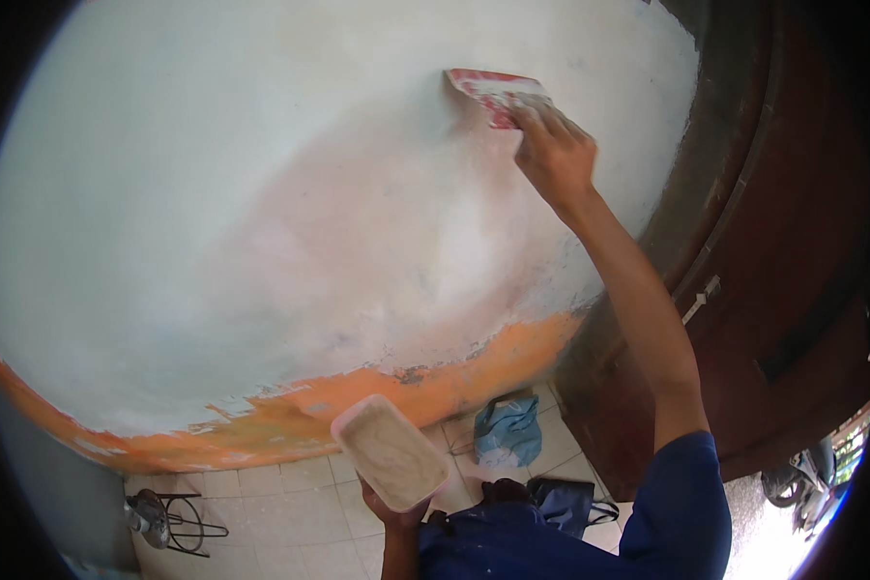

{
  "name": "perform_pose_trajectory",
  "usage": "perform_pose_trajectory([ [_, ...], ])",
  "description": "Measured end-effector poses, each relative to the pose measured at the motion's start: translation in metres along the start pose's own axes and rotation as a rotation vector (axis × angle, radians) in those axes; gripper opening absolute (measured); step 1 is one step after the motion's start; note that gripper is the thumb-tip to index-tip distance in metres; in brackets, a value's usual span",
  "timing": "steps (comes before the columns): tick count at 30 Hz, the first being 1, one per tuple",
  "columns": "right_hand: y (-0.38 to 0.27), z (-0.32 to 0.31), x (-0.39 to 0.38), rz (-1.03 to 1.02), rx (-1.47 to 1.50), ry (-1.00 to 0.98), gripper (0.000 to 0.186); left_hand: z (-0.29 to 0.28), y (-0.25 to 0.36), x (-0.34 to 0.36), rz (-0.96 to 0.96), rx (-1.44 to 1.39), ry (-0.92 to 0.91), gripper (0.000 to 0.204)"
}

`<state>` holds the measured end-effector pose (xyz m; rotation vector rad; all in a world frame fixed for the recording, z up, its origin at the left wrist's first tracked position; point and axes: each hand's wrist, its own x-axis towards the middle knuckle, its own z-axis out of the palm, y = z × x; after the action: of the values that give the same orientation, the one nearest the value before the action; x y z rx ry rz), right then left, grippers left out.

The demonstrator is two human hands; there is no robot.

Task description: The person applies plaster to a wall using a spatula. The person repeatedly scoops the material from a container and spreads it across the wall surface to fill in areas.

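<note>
Paste [391, 452] is apparently being spread on the wall [213, 193], red spreader [493, 85] held by the right hand [559, 159], tub [359, 463] by the left hand [394, 515]; even pressure seems needed next.

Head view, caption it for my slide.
Right hand holding a red scraper at the wall, left hand holding a tub of paste.

The floor [290, 517] is laid with pale tiles; it is bounded by a wall [155, 193] coated off-white above and worn orange along its base; a grey side surface [43, 483] is seen at left; a dark red-brown door [802, 242], fitted with a metal latch [702, 299], is set at right; a stool [150, 509] is placed at lower left; a motorcycle [812, 474] is brightly lit outside.
</note>
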<state>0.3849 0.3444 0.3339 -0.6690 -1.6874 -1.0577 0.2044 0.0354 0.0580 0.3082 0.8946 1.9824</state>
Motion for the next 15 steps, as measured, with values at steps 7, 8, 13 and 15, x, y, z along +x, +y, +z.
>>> perform_pose_trajectory([
  [7, -0.033, 0.02, -0.109, -0.124, 0.143, -0.364, 0.033, 0.013, 0.01, -0.009, -0.133, -0.25, 0.088, 0.086],
  [8, -0.038, 0.017, -0.134, -0.15, 0.176, -0.45, 0.033, 0.019, 0.014, -0.01, -0.221, -0.397, 0.143, 0.086],
  [13, -0.03, -0.015, -0.156, -0.078, 0.263, -0.429, 0.049, 0.041, 0.013, -0.012, -0.114, -0.31, 0.13, 0.086],
  [15, -0.013, -0.031, -0.095, -0.08, 0.199, -0.136, 0.049, 0.044, 0.009, -0.012, -0.079, -0.281, 0.131, 0.086],
])
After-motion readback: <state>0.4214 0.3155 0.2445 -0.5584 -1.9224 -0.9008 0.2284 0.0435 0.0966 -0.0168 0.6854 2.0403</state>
